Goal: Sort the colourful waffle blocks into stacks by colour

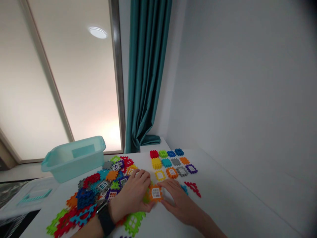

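Note:
My right hand (178, 200) pinches an orange toothed interlocking tile (156, 193) with a white window grid, thumb below and index finger above. My left hand (132, 195), with a dark watch (106, 218) on its wrist, is closed on a yellow-green tile (146, 197) beside the orange one. The left fingers hide most of that piece. Whether the two tiles are joined, I cannot tell. Under and around my left forearm spreads a pile of mixed interlocking tiles (86, 196). A lime window tile (134, 223) lies just below my left hand.
Beyond my hands, sorted tiles stand in rows, with a yellow stack (156, 163) and an orange frame (172, 172). A red triangular piece (193, 188) and a partly hidden blue piece (184, 189) lie at right. A teal bin (76, 162) stands back left, near a clear lid (32, 195).

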Demonstrator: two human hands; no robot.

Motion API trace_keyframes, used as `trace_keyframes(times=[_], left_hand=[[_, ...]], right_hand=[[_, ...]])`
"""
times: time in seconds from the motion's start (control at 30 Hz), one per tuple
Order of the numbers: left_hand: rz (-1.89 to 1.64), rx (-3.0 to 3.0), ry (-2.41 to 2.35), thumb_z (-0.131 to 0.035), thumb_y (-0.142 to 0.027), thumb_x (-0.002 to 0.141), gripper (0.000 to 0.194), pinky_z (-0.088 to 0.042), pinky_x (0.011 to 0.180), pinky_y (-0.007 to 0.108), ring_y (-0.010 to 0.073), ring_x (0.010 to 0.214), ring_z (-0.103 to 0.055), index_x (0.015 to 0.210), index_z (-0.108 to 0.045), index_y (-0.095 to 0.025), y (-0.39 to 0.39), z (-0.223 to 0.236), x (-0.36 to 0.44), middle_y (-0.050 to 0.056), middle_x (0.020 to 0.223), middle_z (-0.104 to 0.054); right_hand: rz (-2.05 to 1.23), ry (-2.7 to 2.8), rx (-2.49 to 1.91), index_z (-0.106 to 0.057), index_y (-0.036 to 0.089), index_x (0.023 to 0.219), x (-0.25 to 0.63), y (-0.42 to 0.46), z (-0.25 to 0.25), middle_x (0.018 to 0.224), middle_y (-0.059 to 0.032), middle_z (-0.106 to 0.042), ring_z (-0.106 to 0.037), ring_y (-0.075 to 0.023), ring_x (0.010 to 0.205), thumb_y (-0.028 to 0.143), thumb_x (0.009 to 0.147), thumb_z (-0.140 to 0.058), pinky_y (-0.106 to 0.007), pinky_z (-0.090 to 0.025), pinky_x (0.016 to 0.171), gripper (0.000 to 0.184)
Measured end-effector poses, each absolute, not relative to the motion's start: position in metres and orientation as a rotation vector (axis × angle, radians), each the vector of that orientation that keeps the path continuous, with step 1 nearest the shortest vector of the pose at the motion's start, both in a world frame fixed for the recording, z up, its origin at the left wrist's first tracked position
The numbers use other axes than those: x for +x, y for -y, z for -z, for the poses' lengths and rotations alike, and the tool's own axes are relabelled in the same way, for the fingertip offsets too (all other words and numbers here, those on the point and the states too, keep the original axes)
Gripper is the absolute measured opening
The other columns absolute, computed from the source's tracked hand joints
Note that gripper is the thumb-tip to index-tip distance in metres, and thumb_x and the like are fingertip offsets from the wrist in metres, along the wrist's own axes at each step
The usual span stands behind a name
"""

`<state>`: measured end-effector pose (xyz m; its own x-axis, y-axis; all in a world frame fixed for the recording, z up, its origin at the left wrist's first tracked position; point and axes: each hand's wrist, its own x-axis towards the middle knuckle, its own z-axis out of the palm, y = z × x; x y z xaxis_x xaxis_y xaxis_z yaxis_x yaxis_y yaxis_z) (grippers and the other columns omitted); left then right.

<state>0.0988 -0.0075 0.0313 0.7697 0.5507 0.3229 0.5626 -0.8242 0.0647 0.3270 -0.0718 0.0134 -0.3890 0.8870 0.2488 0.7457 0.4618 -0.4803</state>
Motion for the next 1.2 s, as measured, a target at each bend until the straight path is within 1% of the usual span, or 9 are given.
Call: trace_keyframes(times=[0.13,0.23,0.37,0.53,0.63,0.73,0.87,1.0,1.2], left_hand=[[0.633,-2.858,1.068,-0.077,-0.046,0.069,0.037,-0.036,0.106,0.048,0.0307,0.111,-0.052,0.089,-0.059,-0.021,0.010,-0.032,0.074,0.008,0.110,-0.062],[0.668,-2.800,1.153,-0.077,-0.041,0.068,0.036,-0.037,0.105,0.048,0.0311,0.111,-0.052,0.092,-0.060,-0.020,0.013,-0.033,0.054,0.008,0.111,-0.062],[0.715,-2.711,1.224,-0.076,-0.037,0.068,0.035,-0.037,0.104,0.049,0.0326,0.111,-0.053,0.096,-0.061,-0.021,0.015,-0.034,0.033,0.008,0.110,-0.062],[0.796,-2.616,1.220,-0.072,-0.033,0.068,0.033,-0.038,0.105,0.050,0.0334,0.112,-0.054,0.096,-0.060,-0.021,0.014,-0.030,0.017,0.009,0.112,-0.062],[0.816,-2.642,1.180,-0.072,-0.032,0.069,0.034,-0.037,0.106,0.050,0.0330,0.112,-0.055,0.098,-0.060,-0.022,0.015,-0.026,0.012,0.009,0.110,-0.063],[0.832,-2.691,1.150,-0.074,-0.031,0.069,0.038,-0.037,0.107,0.049,0.0315,0.111,-0.056,0.103,-0.060,-0.022,0.018,-0.023,0.011,0.008,0.109,-0.063],[0.812,-2.746,1.122,-0.077,-0.034,0.072,0.042,-0.039,0.106,0.047,0.0300,0.112,-0.056,0.110,-0.061,-0.023,0.022,-0.021,0.011,0.007,0.116,-0.063],[0.829,-2.742,1.117,-0.079,-0.040,0.074,0.041,-0.039,0.106,0.049,0.0298,0.111,-0.057,0.108,-0.062,-0.024,0.021,-0.020,0.008,0.007,0.117,-0.064],[0.916,-2.718,1.109,-0.078,-0.035,0.073,0.039,-0.042,0.103,0.048,0.0296,0.108,-0.058,0.107,-0.062,-0.022,0.022,-0.021,0.005,0.008,0.113,-0.065]], right_hand=[[-0.341,2.268,-1.274,-0.056,0.024,0.133,0.308,0.059,-0.025,0.130,-0.0086,-0.063,-0.055,-0.0259,0.123,0.019,0.091,-0.057,-0.044,-0.038,0.111,0.042],[-0.327,2.222,-1.245,-0.058,0.023,0.128,0.287,0.045,-0.039,0.126,-0.0092,-0.065,-0.056,-0.0263,0.120,0.022,0.094,-0.054,-0.045,-0.039,0.109,0.035],[-0.418,2.191,-1.249,-0.061,0.022,0.122,0.252,0.027,-0.048,0.112,-0.0081,-0.070,-0.061,-0.0256,0.109,0.021,0.094,-0.053,-0.042,-0.043,0.102,0.029],[-0.564,2.045,-1.224,-0.065,0.023,0.111,0.221,0.020,-0.032,0.110,-0.0066,-0.070,-0.064,-0.0244,0.104,0.017,0.090,-0.052,-0.038,-0.046,0.096,0.026],[-0.746,1.876,-1.172,-0.066,0.021,0.103,0.216,0.019,-0.016,0.096,-0.0036,-0.071,-0.066,-0.0218,0.091,0.017,0.087,-0.053,-0.034,-0.050,0.087,0.021],[-0.918,1.729,-1.111,-0.066,0.020,0.096,0.218,0.020,-0.004,0.085,-0.0019,-0.068,-0.065,-0.0209,0.084,0.025,0.087,-0.057,-0.032,-0.052,0.079,0.014],[-1.004,1.615,-1.063,-0.066,0.019,0.095,0.220,0.024,0.007,0.090,-0.0042,-0.068,-0.066,-0.0224,0.087,0.036,0.089,-0.060,-0.034,-0.052,0.080,0.019],[-1.011,1.592,-1.035,-0.068,0.019,0.096,0.220,0.026,0.010,0.094,-0.0053,-0.070,-0.066,-0.0237,0.092,0.037,0.089,-0.060,-0.036,-0.052,0.085,0.021],[-0.978,1.623,-1.064,-0.069,0.019,0.100,0.221,0.027,0.005,0.094,-0.0052,-0.071,-0.067,-0.0236,0.091,0.037,0.090,-0.057,-0.036,-0.053,0.084,0.023]])
